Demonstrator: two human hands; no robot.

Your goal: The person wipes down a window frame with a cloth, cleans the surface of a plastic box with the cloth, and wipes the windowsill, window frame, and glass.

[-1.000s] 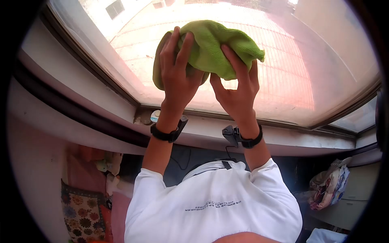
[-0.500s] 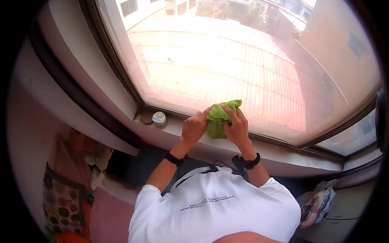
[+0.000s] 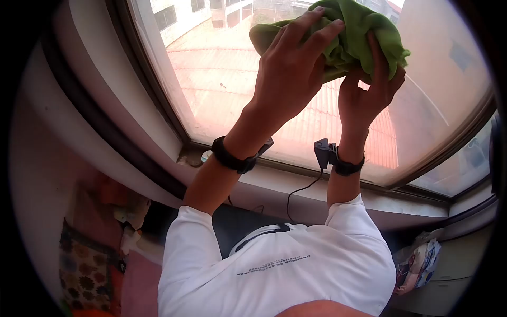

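A crumpled green cloth [image 3: 364, 31] is raised in front of the window pane [image 3: 222, 100], near the top of the head view. My left hand [image 3: 296, 63] grips its left part, fingers bent over the folds. On the right side, my right hand [image 3: 372, 90] holds the cloth between thumb and fingers. Whether the cloth touches the glass I cannot tell. Black bands circle both wrists, and a cable hangs from the device on the right one.
The window sill [image 3: 274, 182] runs below the pane. A small round container [image 3: 206, 156] on it is partly hidden by my left forearm. Patterned fabric [image 3: 87, 261] lies at lower left, and a plastic bag [image 3: 420, 264] sits at lower right.
Both hands have lifted the green cloth from the sill up to the upper part of the view. The cloth is more spread out now, and the hands are farther apart.
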